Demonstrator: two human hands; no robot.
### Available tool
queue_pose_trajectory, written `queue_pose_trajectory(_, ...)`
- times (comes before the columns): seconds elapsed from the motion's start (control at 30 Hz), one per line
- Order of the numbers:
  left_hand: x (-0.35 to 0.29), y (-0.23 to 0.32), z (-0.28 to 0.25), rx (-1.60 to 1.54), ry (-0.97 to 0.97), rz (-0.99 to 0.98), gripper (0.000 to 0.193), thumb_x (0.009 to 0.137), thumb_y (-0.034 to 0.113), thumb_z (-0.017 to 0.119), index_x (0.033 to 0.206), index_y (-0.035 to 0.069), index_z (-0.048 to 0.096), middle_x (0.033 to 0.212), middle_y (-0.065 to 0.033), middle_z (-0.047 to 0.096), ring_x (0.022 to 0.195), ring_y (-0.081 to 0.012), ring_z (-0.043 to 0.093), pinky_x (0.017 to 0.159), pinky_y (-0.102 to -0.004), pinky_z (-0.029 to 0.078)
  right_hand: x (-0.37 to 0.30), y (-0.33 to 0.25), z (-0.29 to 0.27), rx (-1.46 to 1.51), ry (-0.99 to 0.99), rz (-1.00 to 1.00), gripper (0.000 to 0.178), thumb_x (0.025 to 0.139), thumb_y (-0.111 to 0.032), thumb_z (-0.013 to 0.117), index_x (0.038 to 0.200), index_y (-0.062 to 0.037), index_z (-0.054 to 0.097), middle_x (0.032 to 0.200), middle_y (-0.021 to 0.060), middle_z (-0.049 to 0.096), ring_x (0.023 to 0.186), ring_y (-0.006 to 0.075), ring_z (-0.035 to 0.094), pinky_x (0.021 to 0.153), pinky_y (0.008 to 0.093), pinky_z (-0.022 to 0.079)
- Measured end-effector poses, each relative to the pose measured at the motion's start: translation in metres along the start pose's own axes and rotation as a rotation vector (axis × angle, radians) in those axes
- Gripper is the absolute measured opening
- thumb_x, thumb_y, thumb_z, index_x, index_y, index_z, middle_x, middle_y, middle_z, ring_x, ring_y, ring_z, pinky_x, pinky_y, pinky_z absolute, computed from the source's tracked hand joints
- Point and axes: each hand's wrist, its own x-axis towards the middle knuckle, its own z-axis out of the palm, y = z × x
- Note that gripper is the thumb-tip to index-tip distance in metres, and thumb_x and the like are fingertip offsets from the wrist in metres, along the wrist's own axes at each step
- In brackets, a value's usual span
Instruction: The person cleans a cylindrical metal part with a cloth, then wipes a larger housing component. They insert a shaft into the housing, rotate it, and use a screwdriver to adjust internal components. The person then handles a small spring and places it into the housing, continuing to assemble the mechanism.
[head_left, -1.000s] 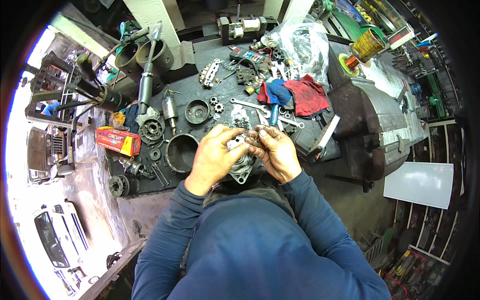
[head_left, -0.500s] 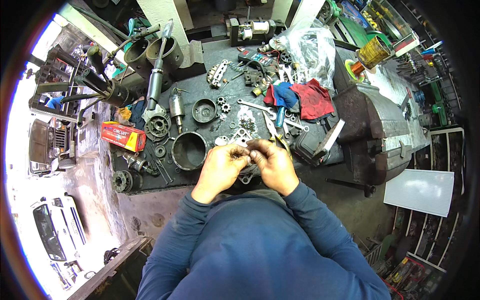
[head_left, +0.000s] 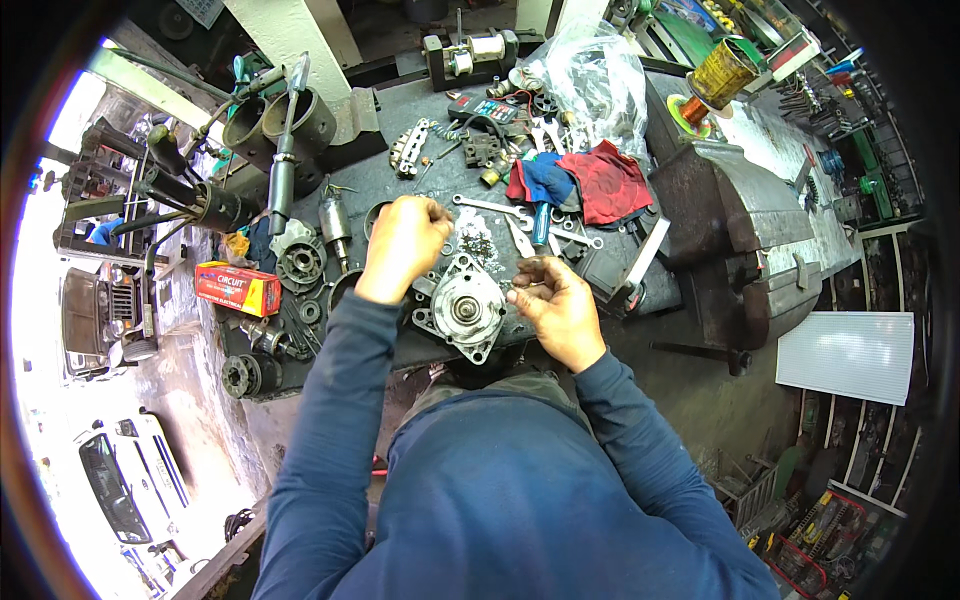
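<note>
A cast metal housing (head_left: 452, 332) with bolt-hole ears and a round centre lies at the bench's near edge, between my hands. My left hand (head_left: 403, 245) is up over the bench to its left, fingers bent and pressed together. What they hold, if anything, is hidden; the hand partly covers a dark metal cup (head_left: 373, 217) and the small gears' spot. Just right of the housing hovers my right hand (head_left: 562, 312), its fingers loosely curled and the thumb apart from them, with nothing plain to see between. Pliers (head_left: 519, 238) lie beyond its fingertips, partly covered.
Combination wrenches (head_left: 490, 206), a blue-handled screwdriver (head_left: 541, 224) and a red and blue cloth (head_left: 605, 183) lie farther back. A large vise (head_left: 730, 250) stands right. At left are a red and yellow box (head_left: 237, 288), a flanged metal part (head_left: 298, 255) and an armature (head_left: 335, 218).
My hands have parted from over the housing. The left went left and away from me, the right slightly right, leaving the housing's round centre uncovered. The whole view has shifted a little.
</note>
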Motion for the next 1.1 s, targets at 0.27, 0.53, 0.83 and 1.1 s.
queue_pose_trajectory(0.27, 0.033, -0.042, 0.05, 0.678, -0.1, 0.262, 0.011, 0.085, 0.008, 0.069, 0.085, 0.002, 0.079, 0.087, -0.0266, 0.076, 0.084, -0.0415, 0.078, 0.076, -0.0504, 0.063, 0.034, 0.027, -0.01, -0.262, 0.072, -0.116, 0.024, 0.091, -0.001, 0.077, 0.113, 0.0056, 0.07, 0.102, 0.0118, 0.077, 0.094, 0.019, 0.073, 0.086, 0.0329, 0.058)
queue_pose_trajectory(0.53, -0.057, -0.019, -0.031, -0.023, 0.251, 0.175, 0.026, 0.093, 0.023, 0.075, 0.11, 0.004, 0.074, 0.099, -0.0198, 0.077, 0.093, -0.0416, 0.074, 0.082, -0.0486, 0.057, 0.124, 0.062, 0.024, -0.884, 0.02, -0.472, 0.035, 0.084, -0.002, 0.073, 0.118, 0.0015, 0.07, 0.114, 0.0255, 0.072, 0.108, 0.0435, 0.07, 0.096, 0.0501, 0.056)
queue_pose_trajectory(0.83, -0.266, -0.05, -0.031, -0.627, 0.27, -0.583, 0.025, 0.094, 0.003, 0.077, 0.117, -0.005, 0.073, 0.095, -0.001, 0.071, 0.076, -0.0041, 0.056, 0.071, -0.023, 0.048, 0.155, 0.038, 0.049, -1.156, -0.092, -0.366, 0.043, 0.083, -0.019, 0.082, 0.121, -0.0005, 0.073, 0.121, 0.0253, 0.072, 0.108, 0.0417, 0.073, 0.094, 0.0482, 0.059)
queue_pose_trajectory(1.1, -0.289, -0.074, -0.032, -0.647, 0.417, -0.592, 0.024, 0.094, -0.001, 0.076, 0.118, -0.004, 0.072, 0.093, 0.0023, 0.068, 0.072, -0.0023, 0.05, 0.067, -0.0209, 0.044, 0.199, 0.021, 0.105, -1.283, -0.268, -0.291, 0.038, 0.079, -0.029, 0.08, 0.107, -0.002, 0.079, 0.111, 0.0268, 0.076, 0.103, 0.0423, 0.075, 0.093, 0.0507, 0.06)
